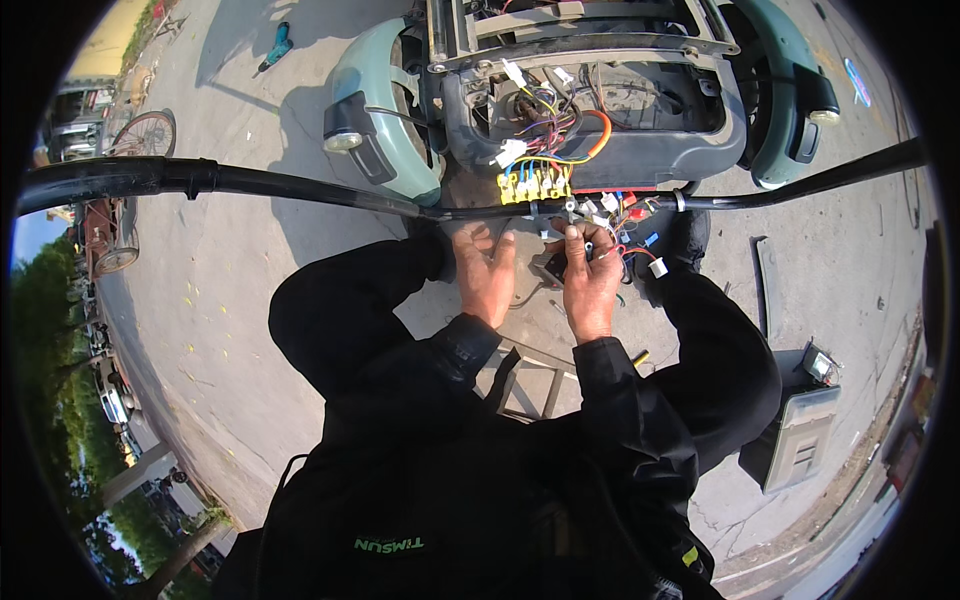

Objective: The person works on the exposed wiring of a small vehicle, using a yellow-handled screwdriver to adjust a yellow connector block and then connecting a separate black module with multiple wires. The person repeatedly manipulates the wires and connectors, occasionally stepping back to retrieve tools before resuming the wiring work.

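My left hand (pixel 485 275) is just below a long black tube (pixel 300 189), its fingers apart and nothing seen in it. Beside it, my right hand (pixel 590 285) is closed in a pinch, thumb against fingers. A small silver-grey piece (pixel 571 206) shows at its fingertips, too small to name. Thin wires and white plugs (pixel 609 202) cluster by those fingers; a red wire leads to another white connector (pixel 658 267). Along the tube, above both hands, sits a row of yellow terminals (pixel 535 187). Coloured wires (pixel 548 125) rise from it into an opened dark vehicle body.
Pale green fenders (pixel 385 120) flank the dark body panel (pixel 640 158). A teal power tool (pixel 277 46) lies on the pavement at far left. On the right are a long dark strip (pixel 767 288) and a grey case (pixel 803 437). A metal frame (pixel 530 385) stands between my legs.
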`<state>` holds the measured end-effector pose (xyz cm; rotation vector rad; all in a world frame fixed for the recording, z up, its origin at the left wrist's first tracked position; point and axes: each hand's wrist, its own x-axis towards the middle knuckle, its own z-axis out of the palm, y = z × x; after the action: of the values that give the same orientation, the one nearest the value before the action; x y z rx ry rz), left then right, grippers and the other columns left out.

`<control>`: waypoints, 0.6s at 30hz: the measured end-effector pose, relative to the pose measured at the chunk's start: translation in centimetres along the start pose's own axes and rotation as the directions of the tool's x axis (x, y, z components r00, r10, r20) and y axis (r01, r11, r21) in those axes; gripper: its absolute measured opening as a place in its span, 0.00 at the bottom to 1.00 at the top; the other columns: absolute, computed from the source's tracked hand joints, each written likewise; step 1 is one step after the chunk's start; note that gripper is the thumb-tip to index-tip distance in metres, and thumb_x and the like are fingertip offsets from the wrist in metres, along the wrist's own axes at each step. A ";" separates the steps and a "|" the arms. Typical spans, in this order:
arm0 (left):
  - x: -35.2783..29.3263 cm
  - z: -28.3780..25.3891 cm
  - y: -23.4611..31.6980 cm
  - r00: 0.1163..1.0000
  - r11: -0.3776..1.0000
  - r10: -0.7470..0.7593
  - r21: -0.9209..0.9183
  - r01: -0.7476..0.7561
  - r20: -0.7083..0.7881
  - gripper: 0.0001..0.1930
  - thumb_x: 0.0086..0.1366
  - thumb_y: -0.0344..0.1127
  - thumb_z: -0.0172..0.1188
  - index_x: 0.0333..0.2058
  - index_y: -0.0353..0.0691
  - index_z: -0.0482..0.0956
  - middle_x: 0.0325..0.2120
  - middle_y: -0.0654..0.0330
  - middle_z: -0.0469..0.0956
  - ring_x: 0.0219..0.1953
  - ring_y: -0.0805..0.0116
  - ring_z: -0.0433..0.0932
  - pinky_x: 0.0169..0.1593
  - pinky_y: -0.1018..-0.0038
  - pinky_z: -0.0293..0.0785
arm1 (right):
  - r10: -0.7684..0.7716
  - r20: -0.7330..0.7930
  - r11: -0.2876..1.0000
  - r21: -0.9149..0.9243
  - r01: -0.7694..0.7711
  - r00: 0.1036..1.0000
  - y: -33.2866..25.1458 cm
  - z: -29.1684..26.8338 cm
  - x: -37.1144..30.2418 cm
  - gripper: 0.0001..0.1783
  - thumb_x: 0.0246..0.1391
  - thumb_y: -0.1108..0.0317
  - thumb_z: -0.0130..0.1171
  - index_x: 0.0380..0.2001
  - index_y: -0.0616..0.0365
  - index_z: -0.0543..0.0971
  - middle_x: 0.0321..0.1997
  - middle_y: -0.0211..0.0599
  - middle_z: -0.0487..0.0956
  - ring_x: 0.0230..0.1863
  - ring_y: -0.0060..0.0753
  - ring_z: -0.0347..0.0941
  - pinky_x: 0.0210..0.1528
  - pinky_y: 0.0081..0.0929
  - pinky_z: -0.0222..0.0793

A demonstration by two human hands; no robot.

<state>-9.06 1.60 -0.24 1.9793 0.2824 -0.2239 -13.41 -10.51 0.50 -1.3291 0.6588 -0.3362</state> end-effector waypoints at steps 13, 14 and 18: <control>4.7 0.7 7.7 0.915 0.897 0.040 -0.417 0.144 0.402 0.20 0.60 0.31 0.71 0.48 0.32 0.75 0.40 0.60 0.81 0.42 0.74 0.79 0.47 0.76 0.74 | -0.009 0.031 0.984 -0.178 0.015 0.999 -1.5 0.0 0.6 0.12 0.68 0.64 0.56 0.37 0.64 0.79 0.34 0.36 0.85 0.31 0.19 0.76 0.37 0.22 0.72; 4.6 1.0 7.7 0.911 0.873 0.052 -0.461 0.157 0.409 0.19 0.60 0.30 0.71 0.48 0.33 0.76 0.39 0.61 0.81 0.41 0.74 0.79 0.47 0.77 0.73 | -0.004 0.030 0.986 -0.169 0.009 1.000 -1.7 0.0 0.6 0.13 0.68 0.64 0.56 0.37 0.64 0.80 0.33 0.35 0.85 0.30 0.20 0.76 0.36 0.22 0.72; 5.3 0.8 8.5 0.893 0.877 -0.022 -0.420 0.233 0.449 0.17 0.60 0.30 0.71 0.46 0.33 0.78 0.38 0.62 0.81 0.39 0.76 0.79 0.41 0.78 0.74 | -0.015 0.034 0.974 -0.223 0.022 0.999 -2.1 0.2 0.7 0.13 0.67 0.63 0.57 0.36 0.63 0.80 0.27 0.34 0.83 0.27 0.20 0.76 0.33 0.24 0.71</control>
<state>-1.51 -2.04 5.33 1.3855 0.1592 -0.6191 -12.41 -11.24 2.32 -1.5532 0.6728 -0.2601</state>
